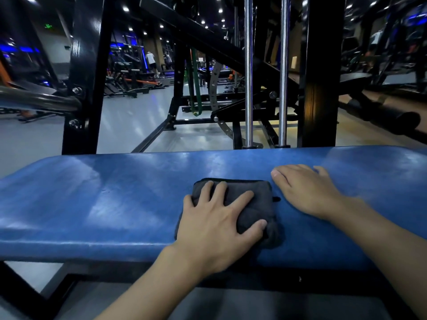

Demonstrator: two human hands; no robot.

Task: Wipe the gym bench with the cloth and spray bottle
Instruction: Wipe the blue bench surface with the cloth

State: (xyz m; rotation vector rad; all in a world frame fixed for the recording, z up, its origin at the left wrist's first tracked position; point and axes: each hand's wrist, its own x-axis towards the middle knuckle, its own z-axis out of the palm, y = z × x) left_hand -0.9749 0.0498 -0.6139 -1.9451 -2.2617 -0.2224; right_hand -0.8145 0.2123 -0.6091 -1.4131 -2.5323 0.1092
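The left hand (215, 225) lies flat, fingers spread, on the folded cloth (262, 202), pressing it to the bench (92, 192) — the cloth's near end reaches the pad's front edge. Just beside it, the right hand (307, 192) rests palm-down, fingers straight, on the pad. A long stretch of pad runs leftward; chrome rods (248, 88) stand behind the far edge.
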